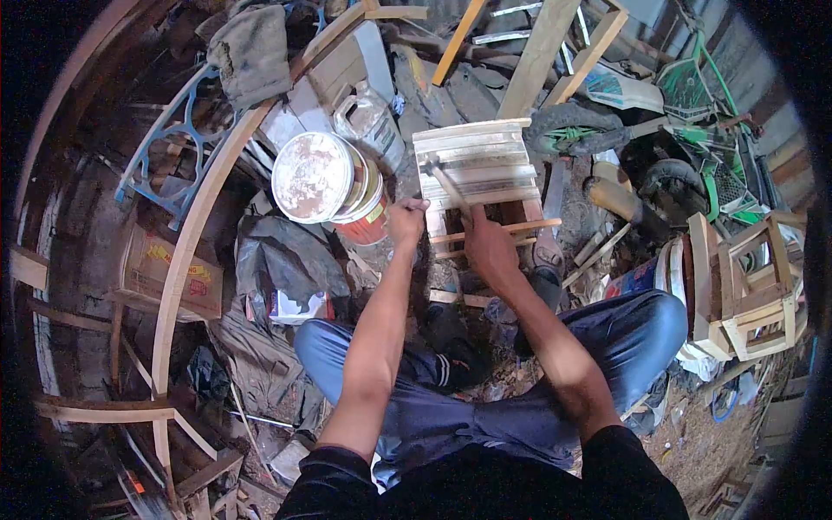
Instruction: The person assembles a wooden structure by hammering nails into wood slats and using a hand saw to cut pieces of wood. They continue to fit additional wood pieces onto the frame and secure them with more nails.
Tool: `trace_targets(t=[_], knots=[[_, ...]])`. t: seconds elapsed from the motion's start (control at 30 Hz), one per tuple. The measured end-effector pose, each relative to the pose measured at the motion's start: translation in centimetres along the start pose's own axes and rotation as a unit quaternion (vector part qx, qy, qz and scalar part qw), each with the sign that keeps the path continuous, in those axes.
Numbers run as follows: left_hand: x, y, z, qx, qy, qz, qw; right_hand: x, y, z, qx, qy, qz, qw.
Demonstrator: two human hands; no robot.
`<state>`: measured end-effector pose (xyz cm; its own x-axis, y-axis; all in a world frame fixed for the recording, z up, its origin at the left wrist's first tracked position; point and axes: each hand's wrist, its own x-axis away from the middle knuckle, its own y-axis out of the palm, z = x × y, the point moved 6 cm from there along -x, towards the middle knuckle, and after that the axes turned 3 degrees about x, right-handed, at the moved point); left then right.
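Note:
A small wooden slatted frame (485, 178) stands in front of me, with pale planks laid side by side across its top. My right hand (490, 251) is closed around the handle of a hammer (452, 188), whose head is over the planks near their left side. My left hand (407, 221) is at the frame's left edge, fingers pinched together. Whatever is in that pinch, if anything, is too small to make out. Below the planks, near my right hand, a thin wooden strip (498, 231) crosses the frame's near side, with dark gaps behind it.
Stacked paint buckets (314, 178) and a grimy plastic jug (371, 121) stand at the left. Further left are a long wooden strip (204, 208) and a cardboard box (169, 273). At right are a green bicycle-like frame (706, 165) and another wooden frame (750, 286).

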<state>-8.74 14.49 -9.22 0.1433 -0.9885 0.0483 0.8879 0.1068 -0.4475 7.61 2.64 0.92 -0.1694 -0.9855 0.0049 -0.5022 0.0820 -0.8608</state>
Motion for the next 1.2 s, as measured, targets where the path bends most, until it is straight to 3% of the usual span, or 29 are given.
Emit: trace_targets(t=[0.1, 0.17, 0.3, 0.37, 0.5, 0.57, 0.7, 0.77, 0.9, 0.93, 1.0, 1.03, 1.1, 1.2], knots=[[0.5, -0.3, 1.0, -0.019, -0.007, 0.009, 1.0, 0.1, -0.8, -0.9, -0.056, -0.042, 0.03, 0.997], [1.1, -0.9, 2.0, -0.044, -0.017, 0.018, 0.999, -0.1, 2.6, 2.1, 0.054, -0.022, -0.059, 0.997], [0.3, -0.4, 0.6, -0.042, -0.01, 0.026, 0.999, -0.1, 0.8, 0.9, 0.034, 0.019, -0.059, 0.998], [0.0, 0.0, -0.1, -0.027, 0.005, 0.02, 0.999, -1.3, -0.6, -0.3, -0.056, 0.013, -0.055, 0.997], [-1.4, 1.0, -2.2, 0.01, 0.001, 0.002, 1.0, -4.5, -0.3, 2.1, -0.114, 0.018, -0.011, 0.993], [-1.2, 0.9, -1.8, 0.0, -0.003, -0.002, 1.0, -6.5, 0.3, 3.2, -0.053, -0.031, -0.064, 0.996], [-0.3, 0.4, -0.1, -0.035, -0.017, 0.013, 0.999, -8.6, -0.6, 3.9, -0.073, -0.031, -0.083, 0.993], [-0.2, 0.1, -0.6, -0.044, -0.013, 0.019, 0.999, -9.2, -0.5, 3.0, 0.064, -0.122, -0.234, 0.962], [0.4, -0.2, 1.2, -0.027, 0.012, 0.012, 0.999, -10.9, -2.4, 1.6, 0.043, -0.134, -0.145, 0.979], [0.8, -0.6, 1.7, -0.048, 0.013, 0.027, 0.998, -11.2, -2.5, 1.6, 0.04, -0.135, -0.147, 0.979], [0.5, -0.5, 1.4, -0.033, 0.029, 0.03, 0.999, -11.2, -0.9, 1.7, 0.178, -0.219, -0.275, 0.919], [0.4, -0.4, 1.1, -0.014, 0.045, 0.031, 0.998, -11.6, -0.5, 1.9, 0.173, -0.218, -0.278, 0.919], [0.1, 0.1, 0.6, -0.01, 0.027, 0.024, 0.999, -12.8, -1.2, 1.9, 0.075, -0.199, -0.189, 0.959], [-0.4, 0.0, -0.2, -0.022, 0.015, 0.021, 0.999, -12.4, -0.9, 1.9, 0.18, -0.233, -0.258, 0.92]])
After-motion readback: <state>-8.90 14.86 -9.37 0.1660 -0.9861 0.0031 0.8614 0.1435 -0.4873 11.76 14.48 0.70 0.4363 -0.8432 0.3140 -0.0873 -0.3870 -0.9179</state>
